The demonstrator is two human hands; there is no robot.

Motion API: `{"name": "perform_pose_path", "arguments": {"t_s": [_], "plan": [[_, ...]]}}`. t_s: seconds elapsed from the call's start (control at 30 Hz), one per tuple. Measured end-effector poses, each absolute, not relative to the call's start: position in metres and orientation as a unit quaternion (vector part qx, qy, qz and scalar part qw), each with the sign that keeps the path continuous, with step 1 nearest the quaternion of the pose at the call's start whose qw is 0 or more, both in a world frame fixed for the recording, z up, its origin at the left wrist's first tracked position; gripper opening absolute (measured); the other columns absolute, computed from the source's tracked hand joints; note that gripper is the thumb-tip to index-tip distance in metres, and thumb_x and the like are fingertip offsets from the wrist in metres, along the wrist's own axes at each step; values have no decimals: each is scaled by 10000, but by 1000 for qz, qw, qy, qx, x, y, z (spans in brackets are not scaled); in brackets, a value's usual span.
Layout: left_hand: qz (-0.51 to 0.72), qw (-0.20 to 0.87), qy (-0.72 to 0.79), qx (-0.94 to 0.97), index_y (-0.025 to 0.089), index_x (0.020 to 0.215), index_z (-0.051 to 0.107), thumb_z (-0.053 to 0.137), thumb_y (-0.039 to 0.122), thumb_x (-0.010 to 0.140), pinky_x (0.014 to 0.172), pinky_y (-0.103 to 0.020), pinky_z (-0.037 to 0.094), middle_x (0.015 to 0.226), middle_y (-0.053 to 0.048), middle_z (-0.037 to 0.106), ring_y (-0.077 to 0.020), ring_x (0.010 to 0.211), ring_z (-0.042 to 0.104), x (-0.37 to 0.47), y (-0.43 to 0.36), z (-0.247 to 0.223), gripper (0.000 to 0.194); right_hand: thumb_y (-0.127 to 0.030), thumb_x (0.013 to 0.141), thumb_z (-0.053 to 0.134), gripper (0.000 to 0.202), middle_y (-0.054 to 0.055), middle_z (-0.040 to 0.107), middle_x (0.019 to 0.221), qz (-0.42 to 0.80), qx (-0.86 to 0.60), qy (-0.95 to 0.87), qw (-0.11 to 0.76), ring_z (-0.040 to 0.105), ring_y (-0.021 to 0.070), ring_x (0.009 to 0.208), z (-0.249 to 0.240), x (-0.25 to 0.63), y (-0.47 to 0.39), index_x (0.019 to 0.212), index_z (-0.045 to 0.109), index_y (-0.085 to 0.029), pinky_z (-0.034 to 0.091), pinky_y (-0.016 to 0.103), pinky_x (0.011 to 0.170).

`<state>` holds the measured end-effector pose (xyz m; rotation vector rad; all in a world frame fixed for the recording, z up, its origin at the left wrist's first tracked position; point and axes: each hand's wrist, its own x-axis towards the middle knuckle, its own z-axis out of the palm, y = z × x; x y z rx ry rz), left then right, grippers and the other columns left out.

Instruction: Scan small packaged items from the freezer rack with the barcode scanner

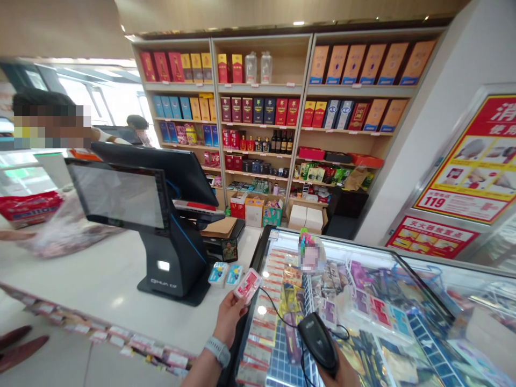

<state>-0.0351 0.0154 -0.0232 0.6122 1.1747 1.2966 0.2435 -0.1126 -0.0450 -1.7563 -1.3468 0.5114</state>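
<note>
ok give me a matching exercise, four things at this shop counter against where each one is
Things:
1. small pink and white packet
2. black handheld barcode scanner
3. black point-of-sale screen on its stand
4. two small blue packets

Places:
A. standing on the white counter
B. in the right hand
C. lying by the stand's base
D. in the left hand

Pairs: 1-D, 2-B, 3-A, 4-C

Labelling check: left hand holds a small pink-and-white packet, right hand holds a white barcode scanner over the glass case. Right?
Not quite. The scanner in the right hand is black, not white, as the head view shows. The left hand does hold the pink-and-white packet, by the glass case.
</note>
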Motion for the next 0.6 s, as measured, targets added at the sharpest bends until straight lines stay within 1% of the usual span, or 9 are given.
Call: {"name": "perform_pose_path", "arguments": {"t_s": [0.17, 0.3, 0.43, 0.5, 0.6], "plan": [[549, 632, 487, 250, 151, 948, 656, 816, 275, 546, 593, -200, 432, 889, -60, 724, -123, 708, 639, -24, 14, 0, 450, -415, 678, 536, 460, 110, 736, 993, 183, -710, -531, 425, 682, 311, 974, -43, 244, -117, 1050, 645, -168, 530, 366, 840], [548, 647, 470, 244, 156, 975, 660, 819, 256, 558, 597, -194, 421, 925, -61, 725, -109, 701, 632, -22, 15, 6, 457, -413, 692, 522, 446, 112, 724, 1044, 182, -715, -533, 413, 666, 304, 1016, -39, 242, -117, 1050, 641, -175, 514, 365, 874], [548, 662, 449, 246, 169, 1015, 666, 809, 214, 573, 624, -193, 427, 946, -59, 728, -103, 720, 634, -22, 14, 7, 467, -393, 700, 525, 385, 99, 735, 986, 201, -707, -544, 405, 677, 289, 973, -28, 237, -118, 1005, 640, -189, 516, 345, 829], [548, 663, 446, 248, 166, 1001, 677, 801, 202, 577, 623, -190, 426, 916, -53, 732, -98, 707, 631, -21, 13, 10, 443, -375, 707, 527, 386, 92, 735, 971, 212, -705, -545, 401, 681, 277, 946, -23, 234, -118, 1029, 631, -190, 516, 334, 808], [550, 666, 441, 243, 154, 936, 695, 799, 172, 561, 630, -198, 444, 876, -53, 736, -107, 700, 639, -21, 11, 17, 390, -347, 711, 533, 429, 89, 729, 998, 218, -707, -546, 393, 676, 269, 953, -20, 232, -118, 1099, 615, -186, 509, 332, 824]]}}
